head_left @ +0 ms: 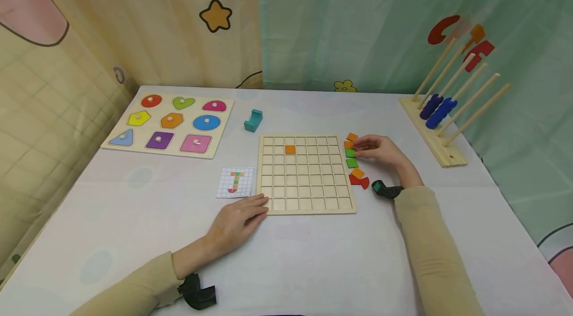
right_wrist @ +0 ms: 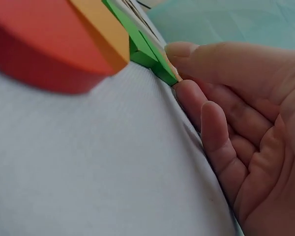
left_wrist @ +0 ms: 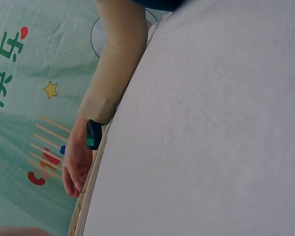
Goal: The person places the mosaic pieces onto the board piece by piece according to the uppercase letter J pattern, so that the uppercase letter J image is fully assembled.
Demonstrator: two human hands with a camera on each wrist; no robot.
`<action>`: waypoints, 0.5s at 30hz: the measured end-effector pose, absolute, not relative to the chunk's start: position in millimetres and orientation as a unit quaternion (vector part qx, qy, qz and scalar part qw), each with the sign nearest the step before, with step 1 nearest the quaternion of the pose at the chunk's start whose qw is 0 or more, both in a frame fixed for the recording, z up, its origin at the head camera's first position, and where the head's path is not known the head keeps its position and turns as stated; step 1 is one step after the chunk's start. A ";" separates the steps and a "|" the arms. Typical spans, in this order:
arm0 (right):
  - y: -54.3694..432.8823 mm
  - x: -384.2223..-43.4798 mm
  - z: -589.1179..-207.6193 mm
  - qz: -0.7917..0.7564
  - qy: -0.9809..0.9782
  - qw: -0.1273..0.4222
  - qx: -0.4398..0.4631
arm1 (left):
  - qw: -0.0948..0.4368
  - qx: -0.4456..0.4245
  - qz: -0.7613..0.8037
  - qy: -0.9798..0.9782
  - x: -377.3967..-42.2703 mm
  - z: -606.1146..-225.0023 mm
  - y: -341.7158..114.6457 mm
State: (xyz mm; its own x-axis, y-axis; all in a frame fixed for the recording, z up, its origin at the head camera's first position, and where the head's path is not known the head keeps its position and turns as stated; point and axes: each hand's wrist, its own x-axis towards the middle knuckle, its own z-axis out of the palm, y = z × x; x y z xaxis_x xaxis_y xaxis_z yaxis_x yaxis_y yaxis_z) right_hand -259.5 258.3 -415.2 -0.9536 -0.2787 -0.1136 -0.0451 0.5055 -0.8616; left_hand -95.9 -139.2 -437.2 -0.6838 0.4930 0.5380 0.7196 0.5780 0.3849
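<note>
A wooden grid board [head_left: 307, 215] lies on the table with one orange square tile [head_left: 290, 149] in its upper part. My left hand [head_left: 236, 223] rests at the board's near left corner, fingers extended over the edge. On the right side of the board, my right hand [head_left: 379, 150] pinches an orange square block [head_left: 348, 145] between thumb and fingers. Right by its fingertips lie green blocks [head_left: 351, 162], and another orange block [head_left: 352, 136] sits just beyond. Closer to me are a yellow-orange block [head_left: 357, 173] and red pieces [head_left: 364, 183], one with a curved edge [right_wrist: 49, 54].
A pattern card [head_left: 235, 182] showing a colored J-like shape lies left of the board. Behind it are a knobbed shape puzzle [head_left: 167, 153] and a teal curved block [head_left: 253, 120]. A wooden peg stand [head_left: 452, 156] with blue pieces stands at the right.
</note>
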 end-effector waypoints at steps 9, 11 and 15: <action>257.0 -262.7 -420.0 -0.459 0.878 0.103 -0.093 | 0.191 -0.352 -0.296 -0.867 -95.9 -437.5 -139.8; 256.7 -262.6 -419.7 -0.457 0.879 0.103 -0.092 | 0.192 -0.354 -0.298 -0.866 -95.7 -437.2 -139.9; 256.5 -262.1 -418.9 -0.455 0.879 0.104 -0.096 | 0.193 -0.354 -0.299 -0.865 -95.5 -436.6 -139.9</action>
